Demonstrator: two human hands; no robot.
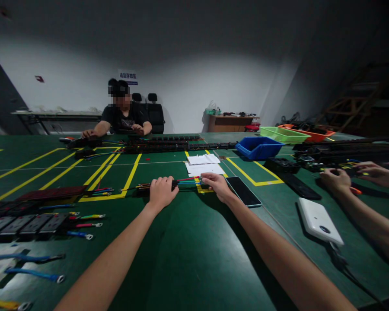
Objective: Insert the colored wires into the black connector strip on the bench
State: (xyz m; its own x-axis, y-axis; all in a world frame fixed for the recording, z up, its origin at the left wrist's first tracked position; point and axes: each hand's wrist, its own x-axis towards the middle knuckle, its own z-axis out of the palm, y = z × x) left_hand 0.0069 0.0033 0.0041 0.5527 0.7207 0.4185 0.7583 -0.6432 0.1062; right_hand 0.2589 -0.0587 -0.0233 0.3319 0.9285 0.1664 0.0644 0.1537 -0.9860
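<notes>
My left hand (pixel 162 193) is wrapped round a dark cable bundle above the green table. From its right side several thin coloured wires (pixel 188 183), red and blue-green among them, stretch across to my right hand (pixel 218 185). The fingers of that hand are pinched on the wire ends, which they partly hide. To the left of my left hand, more wires (pixel 139 186) of the bundle stick out over the tabletop. A dark-screened phone (pixel 243 191) lies beside my right wrist, and white paper sheets (pixel 204 165) lie just beyond my hands.
Socket strips (pixel 29 224) with lugged wires lie at the left. A blue bin (pixel 258 147), a green tray (pixel 285 134) and an orange tray (pixel 322 131) stand at the back right. A white device (pixel 320 221) lies near a co-worker's hands (pixel 337 181). Another person (pixel 125 114) sits opposite.
</notes>
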